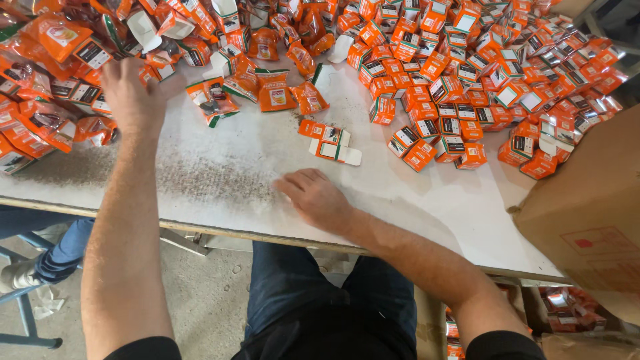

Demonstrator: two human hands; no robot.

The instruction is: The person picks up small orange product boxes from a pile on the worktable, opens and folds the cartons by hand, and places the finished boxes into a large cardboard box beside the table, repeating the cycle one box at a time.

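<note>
Plainly flat and empty, the right hand: palm down, fingers loosely spread on the white tabletop, a worn sheet speckled with dark grit. Just beyond its fingertips, a flattened carton blank, white card edged in orange and green, lying apart from the skin. Beside that, slightly farther off, a second small carton, orange, glossy, one flap open. Further out from the right hand and to its outer side, a heap of small folded boxes, square-cornered orange card with black and white panels, tumbled at every angle.

Stretched far forward, the left hand: back of the hand up, fingers curled down into the edge of a pile of orange foil sachets, crinkled and shiny; whether anything is pinched cannot be told. Close to its thumb side, loose flat pouches, orange with green trim, limp and wrinkled.

Off to the outer side of the right forearm, a large brown corrugated cardboard box, matte, one corner overhanging the table edge. Under the table, near the left elbow, another person's leg in blue denim.
</note>
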